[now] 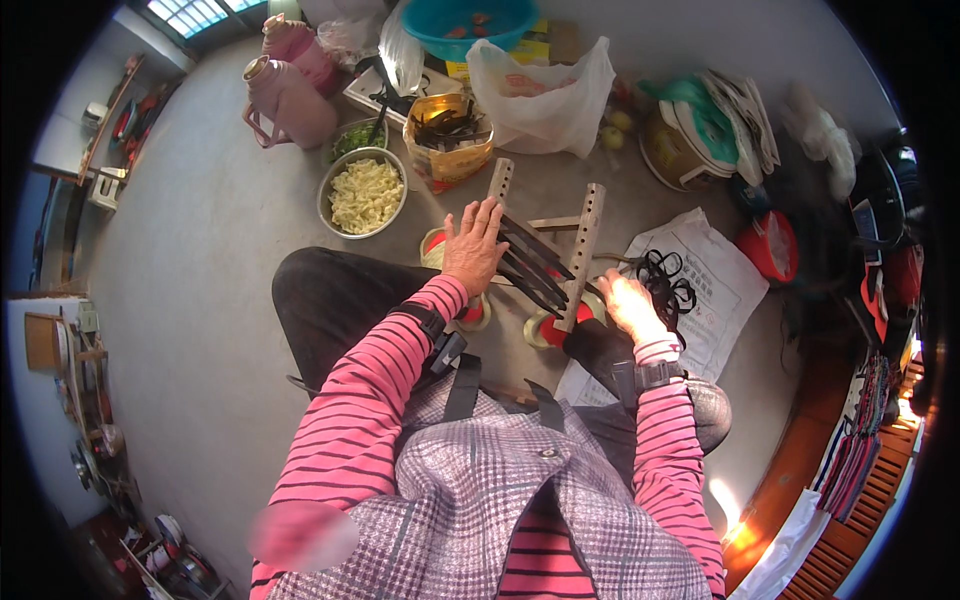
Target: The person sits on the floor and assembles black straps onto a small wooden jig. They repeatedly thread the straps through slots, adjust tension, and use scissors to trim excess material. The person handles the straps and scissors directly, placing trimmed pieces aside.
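Observation:
In front of me stands a small wooden frame with two posts pierced by rows of holes. Several dark flat strips stretch between the posts. My left hand lies by the left post with its fingers stretched out, touching the strips' near end. My right hand is beside the right post. Its fingers are bent together at a black strip, though glare blurs the fingertips. Next to it, a loose bundle of black strip lies in loops on a white printed sack.
A metal bowl of pale chopped food, a bowl of chopped greens, a bag of dark strips and pink flasks stand at the far left. Beyond are a white plastic bag and blue basin. A bucket stands right.

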A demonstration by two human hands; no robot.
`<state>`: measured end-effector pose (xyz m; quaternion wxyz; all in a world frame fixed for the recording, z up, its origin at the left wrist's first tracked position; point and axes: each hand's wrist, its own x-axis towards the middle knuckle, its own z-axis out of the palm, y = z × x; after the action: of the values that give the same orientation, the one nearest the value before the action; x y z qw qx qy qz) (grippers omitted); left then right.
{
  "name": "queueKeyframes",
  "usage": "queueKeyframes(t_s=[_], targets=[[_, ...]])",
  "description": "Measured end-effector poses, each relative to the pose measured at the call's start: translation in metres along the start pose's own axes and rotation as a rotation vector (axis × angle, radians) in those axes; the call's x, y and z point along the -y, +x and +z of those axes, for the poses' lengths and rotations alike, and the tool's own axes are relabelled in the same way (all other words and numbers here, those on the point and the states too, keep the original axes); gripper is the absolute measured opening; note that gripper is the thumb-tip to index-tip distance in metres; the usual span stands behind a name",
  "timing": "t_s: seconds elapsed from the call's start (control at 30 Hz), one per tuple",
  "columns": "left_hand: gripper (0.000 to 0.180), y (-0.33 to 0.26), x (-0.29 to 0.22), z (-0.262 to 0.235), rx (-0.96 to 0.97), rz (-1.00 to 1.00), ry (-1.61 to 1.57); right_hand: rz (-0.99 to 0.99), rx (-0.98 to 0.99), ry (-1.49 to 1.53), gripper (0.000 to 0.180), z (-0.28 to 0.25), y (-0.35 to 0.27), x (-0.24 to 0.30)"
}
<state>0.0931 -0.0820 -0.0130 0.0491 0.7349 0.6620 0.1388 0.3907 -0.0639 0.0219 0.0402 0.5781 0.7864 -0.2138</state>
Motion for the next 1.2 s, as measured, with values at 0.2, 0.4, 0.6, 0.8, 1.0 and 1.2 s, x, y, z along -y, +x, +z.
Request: queueKeyframes(t_s=[0.2, 0.4, 0.6, 0.8, 1.0, 1.2], targets=[[0.052, 0.014, -0.025, -0.002, -0.150, 0.113, -0.086, -0.053, -0.039, 0.016, 0.033, 0.003, 0.001, 0.003], [0.029, 0.023, -0.063, 0.007, -0.058, 0.357, -0.342, -0.060, -0.034, 0.144, 0.024, 0.008, 0.005, -0.008], [0.016, 0.029, -0.081, 0.023, 0.103, 0.313, -0.334, -0.046, -0.070, 0.219, 0.018, 0.014, 0.004, -0.012], [0.012, 0.031, -0.089, 0.026, 0.169, 0.251, -0.333, -0.082, -0.060, 0.298, 0.016, 0.018, 0.010, -0.013], [0.010, 0.032, -0.092, 0.028, 0.175, 0.226, -0.357, -0.053, -0.033, 0.440, 0.014, 0.026, 0.018, -0.022], [0.011, 0.032, -0.092, 0.029, 0.190, 0.188, -0.377, -0.114, -0.077, 0.482, 0.015, 0.037, 0.025, -0.031]])
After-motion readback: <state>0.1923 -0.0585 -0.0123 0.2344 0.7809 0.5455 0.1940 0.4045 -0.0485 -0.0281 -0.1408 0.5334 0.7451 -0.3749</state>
